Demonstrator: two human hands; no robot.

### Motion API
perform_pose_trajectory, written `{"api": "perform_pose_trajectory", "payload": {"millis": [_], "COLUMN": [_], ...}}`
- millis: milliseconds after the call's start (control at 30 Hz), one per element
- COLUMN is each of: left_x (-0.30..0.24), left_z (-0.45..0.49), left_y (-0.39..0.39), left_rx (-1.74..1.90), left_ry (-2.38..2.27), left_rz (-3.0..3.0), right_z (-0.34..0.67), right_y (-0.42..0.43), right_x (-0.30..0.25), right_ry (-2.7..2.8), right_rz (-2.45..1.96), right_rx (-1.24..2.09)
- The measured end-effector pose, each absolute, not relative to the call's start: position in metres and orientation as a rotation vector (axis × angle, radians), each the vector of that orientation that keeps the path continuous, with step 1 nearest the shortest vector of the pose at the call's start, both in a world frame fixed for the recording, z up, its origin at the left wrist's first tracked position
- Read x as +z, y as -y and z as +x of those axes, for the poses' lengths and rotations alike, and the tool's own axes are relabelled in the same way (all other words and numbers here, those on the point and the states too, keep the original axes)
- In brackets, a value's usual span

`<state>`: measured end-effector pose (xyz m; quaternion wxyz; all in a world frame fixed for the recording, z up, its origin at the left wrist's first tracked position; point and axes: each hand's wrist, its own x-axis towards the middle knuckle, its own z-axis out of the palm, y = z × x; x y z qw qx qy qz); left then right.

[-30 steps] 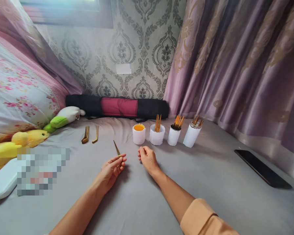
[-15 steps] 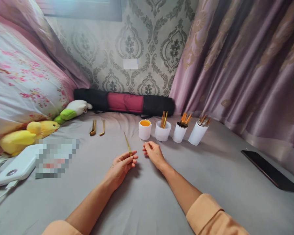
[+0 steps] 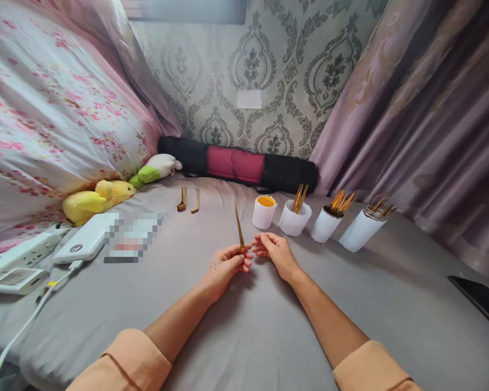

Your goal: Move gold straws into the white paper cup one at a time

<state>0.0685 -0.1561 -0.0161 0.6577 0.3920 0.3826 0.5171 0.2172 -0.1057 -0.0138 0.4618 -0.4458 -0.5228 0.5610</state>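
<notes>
My left hand (image 3: 231,267) is closed on slim gold tweezers (image 3: 239,228), pinching the lower end between thumb and fingers while the narrow point stands up and away from me. Close beside it, my right hand (image 3: 277,253) has loosely curled, parted fingers with nothing visible in them. Beyond the hands stands a white-wrapped cup (image 3: 263,215) with an orange inside. To its right come a wide white cup (image 3: 295,221), a white-wrapped jar (image 3: 326,227) and a tilted-looking taller jar (image 3: 362,230), each with gold pointed tools in it. Bent-tipped gold tweezers (image 3: 182,199) lie farther left, with a thinner one (image 3: 195,201) alongside.
Grey bedding (image 3: 244,336) spreads under everything. On the left are a white power bank (image 3: 85,239), a blurred-out flat item (image 3: 134,236), a power strip (image 3: 24,255) and plush toys (image 3: 101,201). A black-and-red rolled bag (image 3: 236,163) lies along the wall; a black phone (image 3: 478,301) is at right.
The view has turned left, so everything sits farther right. My right hand's fingers have opened somewhat and are nearer the left hand, which still holds the tweezers, now more upright.
</notes>
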Motion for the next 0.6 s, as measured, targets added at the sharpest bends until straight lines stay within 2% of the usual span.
{"api": "perform_pose_trajectory", "payload": {"millis": [600], "left_x": [-0.013], "left_z": [0.074], "left_y": [0.164], "left_rx": [1.029], "left_ry": [-0.884], "left_rz": [1.155], "right_z": [0.223], "right_y": [0.106], "right_x": [0.004], "right_ry": [1.293], "right_rz": [-0.996], "right_rx": [1.483]}}
